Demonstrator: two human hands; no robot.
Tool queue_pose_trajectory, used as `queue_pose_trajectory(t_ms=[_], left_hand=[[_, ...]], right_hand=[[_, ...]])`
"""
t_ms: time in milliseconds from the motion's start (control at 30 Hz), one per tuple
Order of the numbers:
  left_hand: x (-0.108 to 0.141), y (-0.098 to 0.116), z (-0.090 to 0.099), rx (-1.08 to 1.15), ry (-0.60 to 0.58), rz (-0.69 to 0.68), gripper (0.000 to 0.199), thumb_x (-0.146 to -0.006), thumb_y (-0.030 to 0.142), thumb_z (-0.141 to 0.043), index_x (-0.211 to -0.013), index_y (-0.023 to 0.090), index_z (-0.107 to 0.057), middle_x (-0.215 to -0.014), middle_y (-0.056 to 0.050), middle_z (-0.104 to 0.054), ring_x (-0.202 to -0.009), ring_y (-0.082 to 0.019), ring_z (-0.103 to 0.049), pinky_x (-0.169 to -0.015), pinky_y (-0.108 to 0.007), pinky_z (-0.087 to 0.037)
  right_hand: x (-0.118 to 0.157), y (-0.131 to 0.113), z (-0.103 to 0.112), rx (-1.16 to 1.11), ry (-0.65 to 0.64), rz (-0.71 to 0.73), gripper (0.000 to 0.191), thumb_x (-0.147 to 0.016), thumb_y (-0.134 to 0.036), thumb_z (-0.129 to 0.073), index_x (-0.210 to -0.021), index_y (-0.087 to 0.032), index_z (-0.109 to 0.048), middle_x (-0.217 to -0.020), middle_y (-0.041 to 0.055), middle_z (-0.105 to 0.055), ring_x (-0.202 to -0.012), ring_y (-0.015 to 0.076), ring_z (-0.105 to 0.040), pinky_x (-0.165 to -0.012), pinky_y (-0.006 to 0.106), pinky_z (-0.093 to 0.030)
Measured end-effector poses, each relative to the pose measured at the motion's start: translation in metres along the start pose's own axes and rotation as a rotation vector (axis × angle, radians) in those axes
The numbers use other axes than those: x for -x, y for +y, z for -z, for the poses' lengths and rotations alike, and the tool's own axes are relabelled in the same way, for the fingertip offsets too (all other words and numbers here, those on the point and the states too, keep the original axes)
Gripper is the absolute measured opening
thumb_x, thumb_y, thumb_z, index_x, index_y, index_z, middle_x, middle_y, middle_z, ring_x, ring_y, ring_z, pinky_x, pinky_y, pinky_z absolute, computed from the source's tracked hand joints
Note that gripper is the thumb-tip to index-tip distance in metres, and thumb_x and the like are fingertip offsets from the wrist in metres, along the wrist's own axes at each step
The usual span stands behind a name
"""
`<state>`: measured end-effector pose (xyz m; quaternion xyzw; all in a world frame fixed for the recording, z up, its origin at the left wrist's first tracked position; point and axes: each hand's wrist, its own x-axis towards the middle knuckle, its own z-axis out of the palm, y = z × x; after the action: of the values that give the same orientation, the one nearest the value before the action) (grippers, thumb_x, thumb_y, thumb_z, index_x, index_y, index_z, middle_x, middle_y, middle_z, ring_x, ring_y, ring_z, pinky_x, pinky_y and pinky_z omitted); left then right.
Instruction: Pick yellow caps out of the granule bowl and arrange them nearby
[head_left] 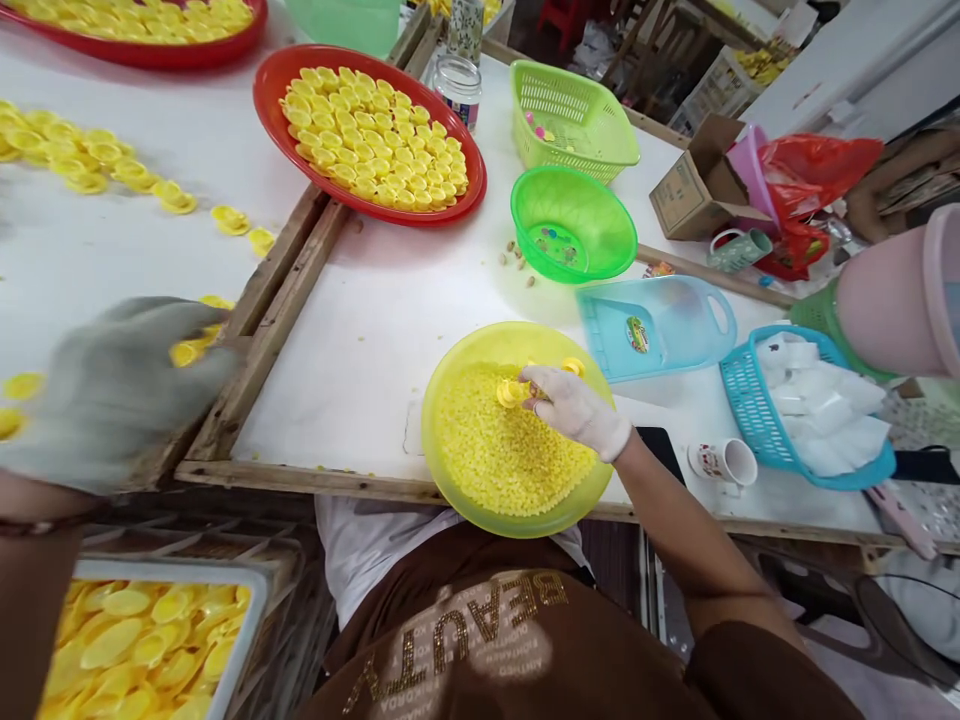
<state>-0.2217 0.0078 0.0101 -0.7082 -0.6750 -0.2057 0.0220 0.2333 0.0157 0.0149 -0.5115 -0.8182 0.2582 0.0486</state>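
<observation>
My left hand (124, 385), in a grey glove and blurred by motion, has its fingers round yellow plastic pieces (187, 352) over the wooden divider at the left. My right hand (574, 408), in a white glove, grips yellow pieces (512, 393) above the yellow bowl (442, 480), with another yellow piece showing just behind its fingers. Small yellow granules (510, 460) fill much of that bowl. Several loose yellow pieces (120, 165) lie on the white table at the left. Beyond the divider, a red tray (472, 185) carries many yellow pieces standing close together.
Wooden strips (270, 310) divide the table. Behind the bowl are a green bowl (574, 225), a green basket (577, 115) and a glass jar (457, 88). To the right lie a blue scoop (660, 325), a mug (724, 462) and a blue basket (757, 420). A bin of yellow pieces (150, 640) is below left.
</observation>
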Motion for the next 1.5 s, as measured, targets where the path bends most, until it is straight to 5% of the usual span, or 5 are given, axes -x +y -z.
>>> queue_pose_trajectory(t_ms=[167, 367, 767, 1033, 1500], left_hand=[[0.0, 0.163, -0.03, 0.444, -0.236, -0.423, 0.024, -0.096, 0.031, -0.053, -0.11, 0.016, -0.065, -0.114, -0.008, -0.066, -0.101, -0.018, -0.064, -0.092, -0.031, -0.052], [-0.019, 0.252, -0.094, 0.232, -0.488, -0.515, 0.013, -0.08, 0.02, -0.064, -0.091, 0.013, -0.065, -0.103, -0.016, -0.063, -0.091, -0.03, -0.063, -0.081, -0.044, -0.051], [0.009, 0.237, -0.098, 0.667, -0.331, -0.421, 0.015, -0.085, 0.022, -0.062, -0.099, 0.018, -0.057, -0.093, -0.003, -0.068, -0.085, -0.019, -0.065, -0.078, -0.033, -0.053], [0.022, 0.226, -0.083, 0.771, -0.033, -0.468, 0.029, -0.094, 0.024, -0.06, -0.122, 0.019, -0.055, -0.119, -0.009, -0.066, -0.108, -0.019, -0.066, -0.093, -0.034, -0.057], [0.031, 0.215, -0.068, 0.653, -0.158, -0.463, 0.024, -0.092, 0.024, -0.06, -0.115, 0.017, -0.06, -0.107, -0.009, -0.065, -0.092, -0.02, -0.066, -0.082, -0.036, -0.056]], right_hand=[[0.033, -0.003, -0.011, 0.089, -0.142, -0.04, 0.019, -0.092, -0.013, -0.052, -0.108, -0.017, -0.061, -0.108, 0.0099, -0.069, -0.102, 0.0215, -0.063, -0.094, 0.035, -0.046], [0.05, -0.02, -0.043, 0.118, -0.245, 0.02, 0.017, -0.09, -0.012, -0.052, -0.103, -0.016, -0.062, -0.101, 0.0086, -0.066, -0.089, 0.0197, -0.06, -0.084, 0.033, -0.047], [0.034, -0.019, 0.013, -0.169, 0.252, 0.163, 0.013, -0.094, -0.012, -0.047, -0.093, -0.02, -0.057, -0.09, 0.0042, -0.061, -0.085, 0.0173, -0.056, -0.081, 0.03, -0.044], [0.057, -0.005, 0.009, 0.106, -0.124, 0.02, 0.011, -0.092, -0.015, -0.055, -0.099, -0.02, -0.062, -0.096, 0.0057, -0.066, -0.089, 0.0204, -0.06, -0.082, 0.034, -0.047], [-0.027, 0.006, -0.013, 0.586, 0.018, -0.099, 0.017, -0.093, -0.011, -0.053, -0.105, -0.016, -0.064, -0.1, 0.0131, -0.064, -0.078, 0.0195, -0.058, -0.066, 0.032, -0.039]])
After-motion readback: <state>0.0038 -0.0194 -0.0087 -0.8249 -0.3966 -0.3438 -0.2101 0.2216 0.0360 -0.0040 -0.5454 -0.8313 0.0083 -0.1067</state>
